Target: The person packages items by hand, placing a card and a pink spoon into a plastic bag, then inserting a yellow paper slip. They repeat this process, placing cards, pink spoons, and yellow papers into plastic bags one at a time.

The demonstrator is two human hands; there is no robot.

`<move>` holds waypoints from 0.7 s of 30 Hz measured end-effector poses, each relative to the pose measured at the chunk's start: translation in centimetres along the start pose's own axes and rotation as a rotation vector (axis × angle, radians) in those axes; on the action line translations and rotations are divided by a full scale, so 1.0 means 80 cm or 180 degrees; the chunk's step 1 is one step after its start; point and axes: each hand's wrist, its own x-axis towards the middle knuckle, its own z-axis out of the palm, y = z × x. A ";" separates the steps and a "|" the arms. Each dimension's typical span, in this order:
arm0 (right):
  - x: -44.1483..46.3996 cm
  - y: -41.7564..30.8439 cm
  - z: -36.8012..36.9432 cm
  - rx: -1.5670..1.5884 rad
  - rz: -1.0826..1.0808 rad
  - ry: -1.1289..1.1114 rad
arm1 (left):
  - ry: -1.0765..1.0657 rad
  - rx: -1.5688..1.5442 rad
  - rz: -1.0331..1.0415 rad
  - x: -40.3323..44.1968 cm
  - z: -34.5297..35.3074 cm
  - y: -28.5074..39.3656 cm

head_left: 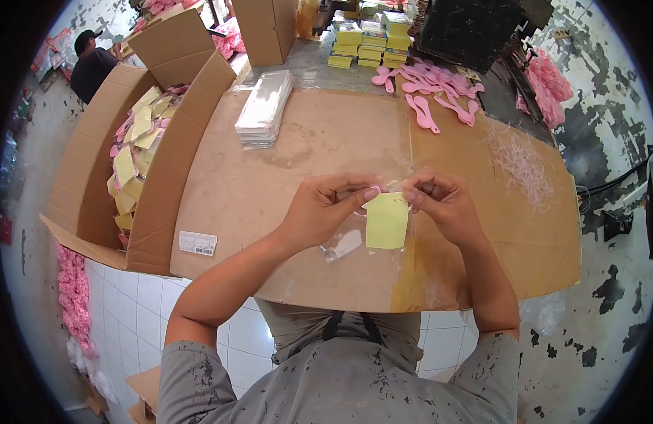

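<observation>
A pale yellow card (386, 222) hangs upright in front of me, above the cardboard-covered table (305, 283). My left hand (333, 205) pinches near its upper left corner between thumb and fingers. At the upper right corner, my right hand (443, 205) is closed in a similar pinch. Some clear plastic shows around the card's top and right edge; whether the card lies inside a bag I cannot tell. Just left of the card and below my left hand lies a crumpled piece of clear plastic (344, 244) with a whitish patch.
Pink plastic spoons (422, 113) lie at the back right, near stacked yellow cards (369, 44). A pile of clear bags (265, 109) sits back left. Thin clear strands (521, 166) lie right. An open carton (160, 169) holds packed yellow cards. A person (93, 71) is far left.
</observation>
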 end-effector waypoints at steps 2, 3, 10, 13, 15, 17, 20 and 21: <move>0.001 0.006 -0.003 0.0101 -0.0078 -0.0026 | -0.0124 0.0194 0.0230 0.000 -0.006 -0.007; 0.001 0.010 -0.004 0.0125 -0.0116 -0.0019 | -0.0158 0.0248 0.0242 0.000 -0.007 -0.006; -0.006 0.005 -0.006 0.0056 0.0015 -0.0078 | -0.0279 0.0156 0.0157 0.001 -0.009 -0.008; -0.005 0.006 -0.004 -0.0028 -0.0205 0.0013 | -0.0334 0.0174 0.0178 0.002 -0.011 -0.007; -0.006 0.004 -0.004 -0.0046 -0.0162 -0.0042 | -0.0382 0.0176 0.0171 0.002 -0.013 -0.006; -0.006 0.003 -0.005 -0.0131 -0.0142 -0.0078 | -0.0439 0.0149 0.0152 0.001 -0.014 -0.009; -0.005 0.001 -0.009 -0.0152 -0.0103 -0.0147 | -0.0525 0.0055 0.0329 0.001 -0.017 -0.004; -0.005 -0.002 -0.010 -0.0022 -0.0051 -0.0203 | -0.0500 -0.0075 0.0179 0.001 -0.018 -0.005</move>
